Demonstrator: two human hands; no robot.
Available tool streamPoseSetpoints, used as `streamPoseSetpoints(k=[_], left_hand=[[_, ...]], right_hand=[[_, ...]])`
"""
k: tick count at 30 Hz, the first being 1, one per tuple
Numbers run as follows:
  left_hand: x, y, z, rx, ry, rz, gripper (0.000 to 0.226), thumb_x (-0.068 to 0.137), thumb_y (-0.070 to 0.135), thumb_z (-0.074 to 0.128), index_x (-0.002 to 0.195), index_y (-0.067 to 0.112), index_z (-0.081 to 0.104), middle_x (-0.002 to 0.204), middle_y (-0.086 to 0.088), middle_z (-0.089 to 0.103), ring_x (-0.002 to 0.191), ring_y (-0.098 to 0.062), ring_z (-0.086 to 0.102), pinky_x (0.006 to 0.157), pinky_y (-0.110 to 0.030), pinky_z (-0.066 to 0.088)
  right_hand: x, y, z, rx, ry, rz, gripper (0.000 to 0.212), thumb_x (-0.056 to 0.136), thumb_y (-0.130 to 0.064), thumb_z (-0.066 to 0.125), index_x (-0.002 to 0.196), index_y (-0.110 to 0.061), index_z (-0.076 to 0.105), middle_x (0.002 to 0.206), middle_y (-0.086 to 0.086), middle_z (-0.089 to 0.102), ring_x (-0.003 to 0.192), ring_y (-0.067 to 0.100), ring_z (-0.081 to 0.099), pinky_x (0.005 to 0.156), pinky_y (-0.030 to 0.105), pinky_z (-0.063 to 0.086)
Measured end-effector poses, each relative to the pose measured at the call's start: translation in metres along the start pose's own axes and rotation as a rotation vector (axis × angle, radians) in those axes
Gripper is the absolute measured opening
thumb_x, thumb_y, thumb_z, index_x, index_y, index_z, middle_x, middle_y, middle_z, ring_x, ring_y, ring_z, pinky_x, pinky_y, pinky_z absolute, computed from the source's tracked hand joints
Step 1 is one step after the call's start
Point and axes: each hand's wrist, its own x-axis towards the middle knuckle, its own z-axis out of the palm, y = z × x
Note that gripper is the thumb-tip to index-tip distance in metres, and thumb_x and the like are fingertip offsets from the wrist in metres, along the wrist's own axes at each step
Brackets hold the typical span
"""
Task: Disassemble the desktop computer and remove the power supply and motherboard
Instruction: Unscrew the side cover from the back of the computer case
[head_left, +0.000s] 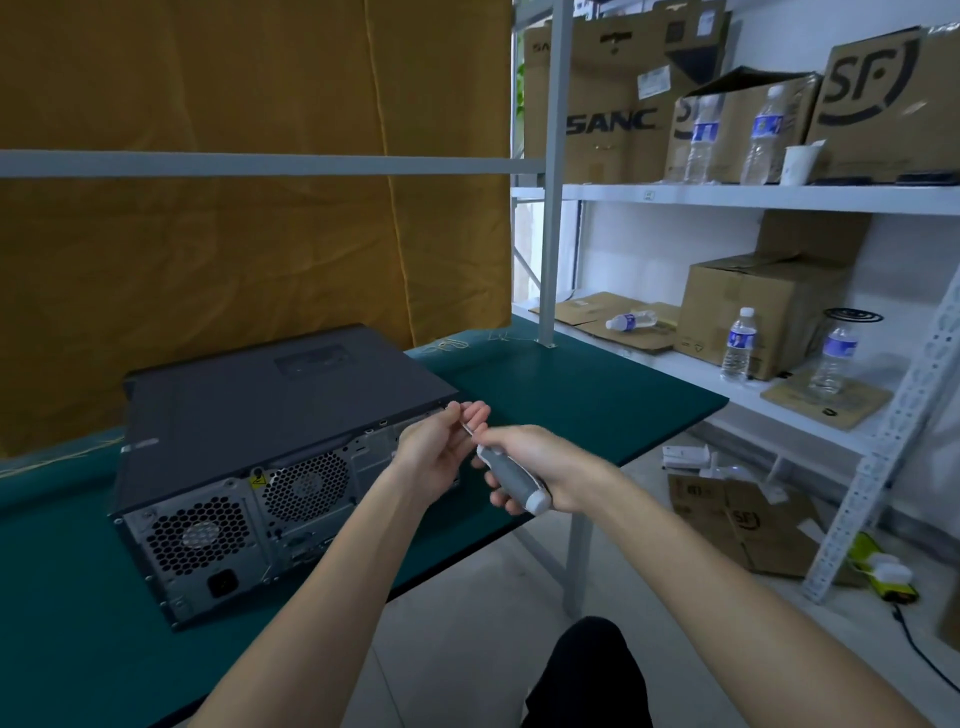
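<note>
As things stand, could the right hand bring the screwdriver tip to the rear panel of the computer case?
Probably yes. The right hand grips the screwdriver beside the computer case rear panel, with only the left hand, holding the shaft, between.

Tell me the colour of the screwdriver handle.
Grey with white ends, on the screwdriver handle, head view.

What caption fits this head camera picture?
Right hand grips a screwdriver while left hand steadies its shaft beside the closed computer case.
</note>
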Motion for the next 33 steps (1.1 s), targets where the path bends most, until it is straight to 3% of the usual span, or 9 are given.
streamPoseSetpoints(k=[3,9,15,17,22,25,28,30,33], left_hand=[[-0.002,0.0,-0.004,-0.049,-0.059,-0.057,0.027,0.109,0.02,0.045,0.114,0.002,0.064,0.089,-0.007,0.078,0.069,-0.01,0.075,0.052,-0.023,0.057],[0.005,0.0,-0.007,0.156,0.16,0.094,0.021,0.097,0.013,0.068,0.105,-0.007,0.069,0.093,-0.015,0.078,0.079,-0.017,0.077,0.057,-0.023,0.059],[0.002,0.001,-0.007,0.013,0.043,0.05,0.03,0.106,0.012,0.051,0.125,-0.008,0.061,0.107,-0.014,0.075,0.088,-0.015,0.075,0.065,-0.025,0.059],[0.0,0.004,-0.005,0.028,0.04,0.007,0.031,0.107,0.017,0.05,0.125,-0.005,0.062,0.11,-0.011,0.074,0.083,-0.014,0.074,0.06,-0.025,0.058],[0.006,0.004,0.009,0.002,0.221,0.052,0.027,0.1,0.014,0.063,0.115,-0.008,0.064,0.116,-0.019,0.07,0.082,-0.018,0.071,0.059,-0.025,0.06],[0.008,0.005,0.017,-0.104,0.193,0.015,0.024,0.106,0.012,0.051,0.114,-0.007,0.062,0.132,-0.017,0.064,0.107,-0.019,0.068,0.08,-0.028,0.055],[0.01,0.007,0.016,-0.164,0.185,-0.004,0.035,0.109,0.013,0.041,0.133,-0.009,0.054,0.14,-0.017,0.06,0.127,-0.021,0.06,0.091,-0.028,0.049],[0.008,0.005,0.015,-0.143,0.189,-0.003,0.034,0.109,0.015,0.043,0.129,-0.01,0.056,0.135,-0.018,0.063,0.121,-0.023,0.064,0.085,-0.028,0.053],[0.008,0.002,0.01,-0.062,0.284,0.061,0.029,0.102,0.017,0.06,0.113,-0.009,0.063,0.113,-0.021,0.071,0.087,-0.021,0.072,0.056,-0.025,0.06]], right_hand=[[-0.001,-0.005,-0.013,0.261,-0.265,0.085,0.034,0.103,-0.04,0.053,0.096,-0.008,0.062,0.07,0.004,0.06,0.05,0.011,0.054,0.039,0.02,0.043],[0.008,0.004,0.003,-0.636,0.218,-0.259,0.021,0.093,-0.028,0.056,0.078,-0.014,0.053,0.06,0.004,0.06,0.04,0.018,0.054,0.045,0.027,0.048],[-0.001,-0.005,-0.008,0.322,-0.289,0.085,0.031,0.103,-0.034,0.05,0.104,-0.005,0.06,0.07,0.006,0.059,0.051,0.015,0.057,0.044,0.024,0.048],[0.002,-0.002,-0.008,0.269,-0.229,0.027,0.029,0.102,-0.03,0.054,0.107,-0.003,0.062,0.068,0.005,0.062,0.046,0.012,0.052,0.039,0.022,0.041],[0.004,0.007,0.007,-0.471,0.206,-0.232,0.013,0.091,-0.022,0.057,0.083,-0.012,0.054,0.064,0.005,0.06,0.042,0.017,0.051,0.041,0.023,0.04],[0.002,0.005,0.004,-0.048,0.029,-0.08,0.018,0.098,-0.027,0.058,0.095,-0.01,0.056,0.071,0.007,0.056,0.046,0.017,0.055,0.046,0.027,0.05],[-0.008,0.0,-0.004,0.353,-0.252,0.085,0.026,0.104,-0.032,0.051,0.109,-0.007,0.056,0.077,0.013,0.066,0.05,0.016,0.057,0.04,0.024,0.047],[-0.006,0.002,-0.004,0.23,-0.185,0.012,0.021,0.102,-0.027,0.053,0.107,-0.007,0.057,0.074,0.013,0.07,0.047,0.014,0.054,0.038,0.023,0.042],[-0.004,0.007,0.004,-0.296,0.12,-0.188,0.013,0.092,-0.02,0.058,0.089,-0.008,0.06,0.068,0.008,0.07,0.04,0.015,0.052,0.04,0.023,0.041]])
